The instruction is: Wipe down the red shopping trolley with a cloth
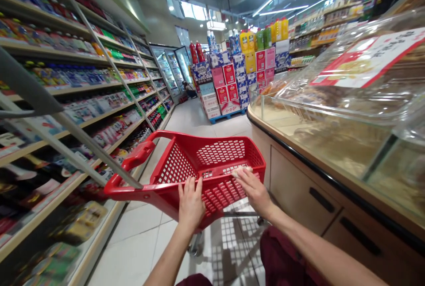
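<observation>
A red plastic shopping cart [179, 188] stands sideways in front of me, its handle toward the left. No goods show in the visible part of its basket. My left hand [191, 204] rests on the near side, fingers stretched up to the rim and slightly apart. On the same rim, farther right, my right hand [253, 189] presses a crumpled white cloth or tissue [241, 170] against the plastic. Its fingers lie over the cloth, and the thumb is mostly hidden.
Shelves of bottled drinks [109, 113] line the left, with grey metal bars [96, 144] in front. A wooden counter [292, 179] with packaged food [358, 69] borders the right. Stacked drink boxes [229, 86] stand on a blue pallet [227, 117] ahead. A person [190, 90] crouches near the fridges.
</observation>
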Demonstrator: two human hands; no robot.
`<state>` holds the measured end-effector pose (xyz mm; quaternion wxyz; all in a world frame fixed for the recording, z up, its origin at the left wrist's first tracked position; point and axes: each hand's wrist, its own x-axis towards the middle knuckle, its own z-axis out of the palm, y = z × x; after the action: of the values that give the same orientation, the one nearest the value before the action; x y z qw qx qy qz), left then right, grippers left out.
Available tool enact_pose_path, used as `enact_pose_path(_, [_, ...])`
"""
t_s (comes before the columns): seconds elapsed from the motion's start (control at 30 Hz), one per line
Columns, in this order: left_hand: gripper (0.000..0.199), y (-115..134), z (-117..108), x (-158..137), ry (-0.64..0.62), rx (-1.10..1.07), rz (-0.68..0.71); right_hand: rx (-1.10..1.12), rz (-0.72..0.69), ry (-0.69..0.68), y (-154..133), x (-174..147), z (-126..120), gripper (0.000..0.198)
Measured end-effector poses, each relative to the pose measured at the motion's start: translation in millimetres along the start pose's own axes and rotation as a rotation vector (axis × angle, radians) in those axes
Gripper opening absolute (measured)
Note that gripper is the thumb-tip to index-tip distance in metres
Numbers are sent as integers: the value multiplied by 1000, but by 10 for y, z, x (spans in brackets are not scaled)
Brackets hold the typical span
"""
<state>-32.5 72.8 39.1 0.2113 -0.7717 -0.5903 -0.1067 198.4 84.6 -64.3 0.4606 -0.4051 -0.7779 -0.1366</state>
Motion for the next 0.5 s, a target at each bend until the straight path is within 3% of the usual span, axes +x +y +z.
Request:
enact_pose_path(0.2, [57,30,-19,2,10,-19,7,-43,-36,-72,139,-220,-3,36])
enact_pose_path(0.4, [55,63,-19,-16,23,-26,-9,-35,146,47,295,-214,-270,44])
enact_pose_path(0.5, [54,77,-12,-21,24,-27,-9,-46,155,-37,381,-401,-311,44])
